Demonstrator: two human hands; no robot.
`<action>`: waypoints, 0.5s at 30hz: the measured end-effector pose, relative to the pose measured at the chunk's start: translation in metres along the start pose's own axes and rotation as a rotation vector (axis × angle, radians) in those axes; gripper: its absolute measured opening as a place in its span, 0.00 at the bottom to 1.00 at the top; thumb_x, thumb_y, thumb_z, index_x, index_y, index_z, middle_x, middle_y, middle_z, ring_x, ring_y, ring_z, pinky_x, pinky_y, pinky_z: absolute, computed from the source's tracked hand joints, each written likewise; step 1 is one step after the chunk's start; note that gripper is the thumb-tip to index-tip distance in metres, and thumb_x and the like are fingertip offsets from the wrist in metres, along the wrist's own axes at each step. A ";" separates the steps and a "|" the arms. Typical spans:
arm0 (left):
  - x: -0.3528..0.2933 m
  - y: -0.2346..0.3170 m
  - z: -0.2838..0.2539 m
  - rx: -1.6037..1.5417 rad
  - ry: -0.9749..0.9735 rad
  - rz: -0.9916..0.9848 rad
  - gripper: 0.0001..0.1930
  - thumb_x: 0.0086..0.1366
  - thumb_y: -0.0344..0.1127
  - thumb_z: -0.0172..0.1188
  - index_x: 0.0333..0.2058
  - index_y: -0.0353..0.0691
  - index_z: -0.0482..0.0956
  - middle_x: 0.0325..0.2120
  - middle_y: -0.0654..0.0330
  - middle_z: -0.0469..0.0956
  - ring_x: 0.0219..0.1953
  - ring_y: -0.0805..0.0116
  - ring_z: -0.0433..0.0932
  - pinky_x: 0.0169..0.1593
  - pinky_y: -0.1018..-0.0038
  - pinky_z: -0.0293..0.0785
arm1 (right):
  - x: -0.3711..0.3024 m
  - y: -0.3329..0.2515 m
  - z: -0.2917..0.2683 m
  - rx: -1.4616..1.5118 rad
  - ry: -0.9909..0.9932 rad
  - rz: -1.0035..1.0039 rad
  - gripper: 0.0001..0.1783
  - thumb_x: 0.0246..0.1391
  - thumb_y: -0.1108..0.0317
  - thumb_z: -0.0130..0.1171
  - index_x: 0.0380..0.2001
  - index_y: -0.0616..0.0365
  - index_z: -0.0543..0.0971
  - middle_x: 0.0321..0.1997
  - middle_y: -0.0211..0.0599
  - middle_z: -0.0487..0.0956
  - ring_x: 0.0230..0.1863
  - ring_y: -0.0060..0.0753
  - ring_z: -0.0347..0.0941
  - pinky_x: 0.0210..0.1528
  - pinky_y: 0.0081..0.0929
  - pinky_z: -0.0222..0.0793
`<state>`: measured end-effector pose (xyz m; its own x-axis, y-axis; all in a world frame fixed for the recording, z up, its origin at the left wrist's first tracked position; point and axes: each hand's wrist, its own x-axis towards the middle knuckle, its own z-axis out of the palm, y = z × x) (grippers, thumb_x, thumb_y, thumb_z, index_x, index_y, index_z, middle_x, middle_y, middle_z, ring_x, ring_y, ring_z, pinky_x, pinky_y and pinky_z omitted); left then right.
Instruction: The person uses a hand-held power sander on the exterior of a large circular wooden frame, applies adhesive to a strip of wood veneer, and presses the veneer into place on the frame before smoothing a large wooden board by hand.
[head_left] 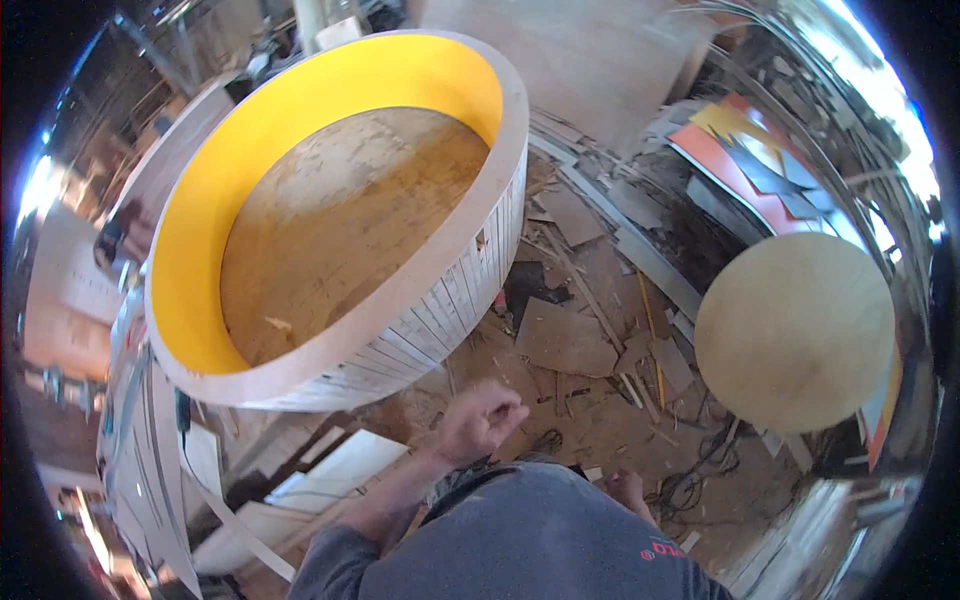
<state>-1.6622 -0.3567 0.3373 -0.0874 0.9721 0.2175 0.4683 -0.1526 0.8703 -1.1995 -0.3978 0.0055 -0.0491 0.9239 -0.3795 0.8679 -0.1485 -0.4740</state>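
In front of my body, my left hand is closed, its fingers curled in toward the thumb. Whatever may be between the fingers is hidden or too small to make out. Low beside my waist, part of my right hand shows; its fingers are unclear. Up and to the left of my hands stands a large round wooden frame, with a bright yellow inner wall, a pale wooden rim and narrow strips along its outside. My left hand is apart from its near edge. A dusty wooden board shows inside it.
A round plywood disc stands at the right, near orange and yellow sheets. Wood offcuts and strips litter the floor, with a tangled cable near my right side. White panels lie at the lower left. A large sheet is at the back.
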 end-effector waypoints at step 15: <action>0.179 0.038 -0.098 0.771 0.332 -0.244 0.51 0.45 0.67 0.78 0.58 0.30 0.78 0.51 0.46 0.80 0.57 0.47 0.78 0.62 0.58 0.73 | 0.182 -0.480 -0.310 0.033 0.164 -1.237 0.29 0.46 0.63 0.77 0.54 0.52 0.83 0.56 0.40 0.81 0.65 0.50 0.71 0.70 0.54 0.60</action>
<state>-1.7464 -0.2064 0.4529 -0.4584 0.8413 0.2863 0.8568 0.3328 0.3938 -1.4720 -0.0488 0.4104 -0.7587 0.4831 0.4369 0.2708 0.8440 -0.4630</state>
